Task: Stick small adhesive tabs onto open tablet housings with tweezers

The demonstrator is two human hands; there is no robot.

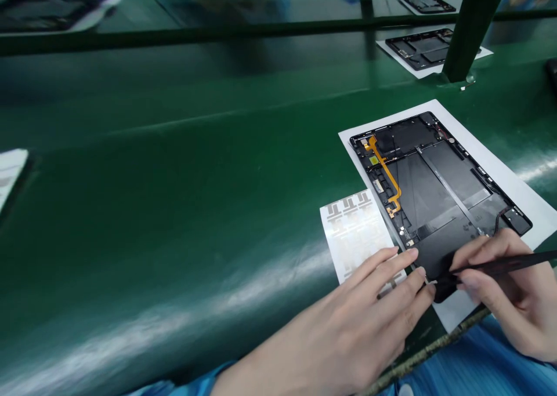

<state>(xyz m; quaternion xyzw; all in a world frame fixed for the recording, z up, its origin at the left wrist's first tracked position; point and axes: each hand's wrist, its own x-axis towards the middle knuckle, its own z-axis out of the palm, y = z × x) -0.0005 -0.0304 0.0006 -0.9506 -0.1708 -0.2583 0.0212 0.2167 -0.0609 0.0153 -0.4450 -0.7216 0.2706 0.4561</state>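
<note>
A black tablet housing [435, 175] with its inside showing lies on a white paper sheet [528, 210]. An orange flex cable [387, 173] runs along its left side, and a grey strip [448, 187] crosses the middle. My right hand [513, 291] pinches a pair of black tweezers [505, 264], whose tips reach the housing's near corner beside a small pale piece [430, 282]. My left hand [369, 315] lies with fingers stretched out, fingertips at the housing's near left edge. It partly covers a white sticker sheet [354, 231] with grey T-shaped pieces.
Another open tablet housing [420, 51] rests on paper farther back, by a dark green post [474, 31]. Behind a green rail [261, 29] lie further housings. White paper [11, 170] shows at the left edge of the green work surface [195, 210].
</note>
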